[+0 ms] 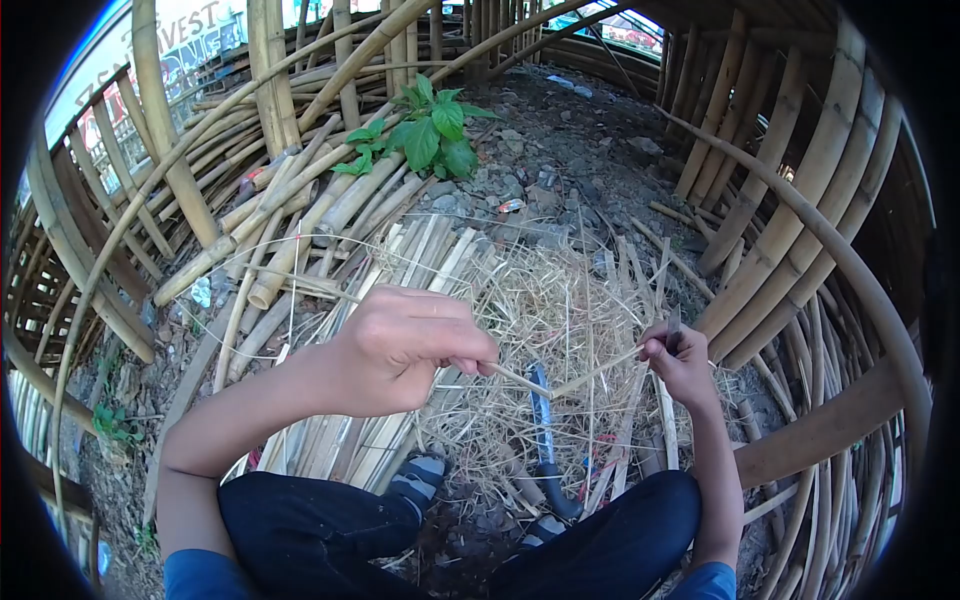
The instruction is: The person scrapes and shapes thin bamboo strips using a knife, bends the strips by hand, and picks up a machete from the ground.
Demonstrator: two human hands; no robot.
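Knees (330,540) in dark trousers sit closest below me, bent up on either side, with my sandalled feet (418,478) between them on the dirt. Above the near knee my left hand (400,350) is curled shut, pinching one end of a thin bamboo sliver (575,380) between thumb and fingers. My right hand (680,360) is closed in a fist around the sliver's other end, so the strip bends in a shallow V between the two hands. Directly under that strip, beyond my feet, lies a heap of dry shavings (540,320), and a knife (545,430) with a bluish blade rests in it, handle toward me. Left of my left hand lie split bamboo slats (330,440); further off, whole bamboo poles (300,200) and a green plant (425,130). Curved bamboo ribs (800,220) crowd close on my right hand's outer side.
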